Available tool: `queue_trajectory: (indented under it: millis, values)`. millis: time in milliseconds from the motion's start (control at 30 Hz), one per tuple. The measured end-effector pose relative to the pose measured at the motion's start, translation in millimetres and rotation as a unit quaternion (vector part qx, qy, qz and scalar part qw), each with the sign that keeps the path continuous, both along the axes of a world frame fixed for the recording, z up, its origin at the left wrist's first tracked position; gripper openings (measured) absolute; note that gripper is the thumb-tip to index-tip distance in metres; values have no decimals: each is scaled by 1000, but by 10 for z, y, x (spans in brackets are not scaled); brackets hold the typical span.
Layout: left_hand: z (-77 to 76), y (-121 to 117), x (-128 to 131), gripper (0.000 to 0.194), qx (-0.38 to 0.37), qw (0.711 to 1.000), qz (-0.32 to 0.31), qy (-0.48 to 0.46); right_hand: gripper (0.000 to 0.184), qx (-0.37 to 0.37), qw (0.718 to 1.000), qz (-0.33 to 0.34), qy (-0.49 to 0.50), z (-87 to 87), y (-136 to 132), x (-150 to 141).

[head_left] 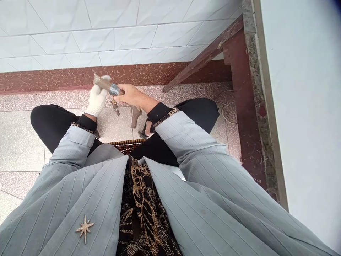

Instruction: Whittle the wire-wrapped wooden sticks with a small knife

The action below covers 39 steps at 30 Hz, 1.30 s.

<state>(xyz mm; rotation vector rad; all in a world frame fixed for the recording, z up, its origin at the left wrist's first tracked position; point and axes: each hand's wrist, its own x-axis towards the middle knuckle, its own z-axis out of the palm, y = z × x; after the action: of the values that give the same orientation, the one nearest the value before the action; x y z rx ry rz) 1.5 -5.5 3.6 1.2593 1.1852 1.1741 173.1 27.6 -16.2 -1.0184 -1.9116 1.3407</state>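
Before the wall (93, 39), a bare right hand (131, 95) clasps a stick (104, 84), likely stiff and light and best held clear of its wire (114, 89), the grip of the gloved left hand (96, 101) unclear.

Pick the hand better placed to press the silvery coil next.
Right, probably: the right hand grips the stick just beside the silvery coil; the gloved left hand sits nearer the stick's far end.

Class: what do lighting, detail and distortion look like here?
Head view: soft, diffuse light; head view, right: pale surface nearly featureless, upper corner dark; head view, upper left: white glove indistinct in weave, wire coil clear; head view, below: jacket looms, suggesting wide-angle distortion.
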Motion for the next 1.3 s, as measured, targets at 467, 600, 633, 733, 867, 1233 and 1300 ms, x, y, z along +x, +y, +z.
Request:
queue_trajectory:
  millis: [467,600,633,733,867,1233,1300]
  values:
    - [-284,102,-149,52,-15,953,-224,204,15,-174,966,5,193,267,82,264]
    - [-327,99,-140,38,-37,918,-210,335,11,-187,955,18,228,334,51,262]
    - [-331,100,-138,37,-59,917,-194,344,11,-186,953,14,239,345,54,273]
    - [-311,105,-140,33,-130,927,-157,316,15,-173,941,-3,289,378,88,335]
    - [-273,104,-157,27,-170,937,-142,269,29,-153,930,-45,332,424,169,470]
    - [-224,73,-115,34,36,893,-162,419,13,-158,943,-90,279,380,197,457]
    - [-283,90,-125,37,87,871,-192,443,12,-175,944,-97,264,358,184,390]
